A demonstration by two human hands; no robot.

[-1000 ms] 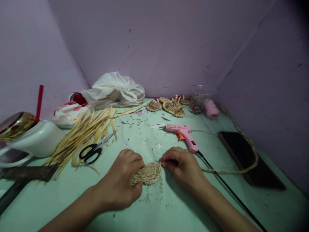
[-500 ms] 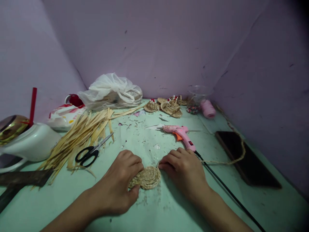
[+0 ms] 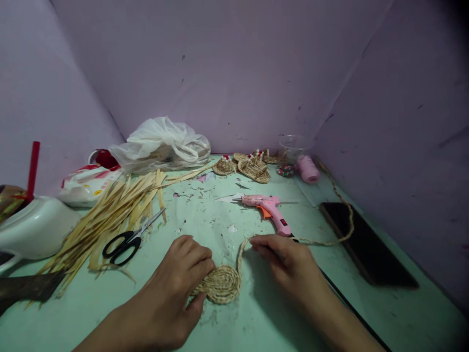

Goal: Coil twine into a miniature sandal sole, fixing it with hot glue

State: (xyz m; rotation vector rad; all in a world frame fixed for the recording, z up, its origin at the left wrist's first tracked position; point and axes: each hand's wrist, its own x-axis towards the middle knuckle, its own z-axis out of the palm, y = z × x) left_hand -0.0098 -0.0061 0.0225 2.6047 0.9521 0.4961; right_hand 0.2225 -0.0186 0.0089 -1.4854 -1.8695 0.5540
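A coiled oval piece of braided straw lies flat on the pale green tabletop. My left hand grips its left end, fingers over the top and thumb at the near edge, hiding that end. From the coil's right edge a loose braided straw cord rises to my right hand, which pinches it between thumb and fingers. Past that hand the cord runs on to the right, across a dark phone. Just beyond my right hand lies a pink glue gun with an orange trigger, its nozzle pointing left.
Black-handled scissors and dry straw strips lie left, near a white pot and a dark blade. At the back are a plastic bag, beaded straw pieces and pink thread. The phone lies right.
My right hand has moved away from the coil's edge, drawing the cord up and outward, so a length of it now shows between. My left hand keeps its hold; the view has shifted slightly.
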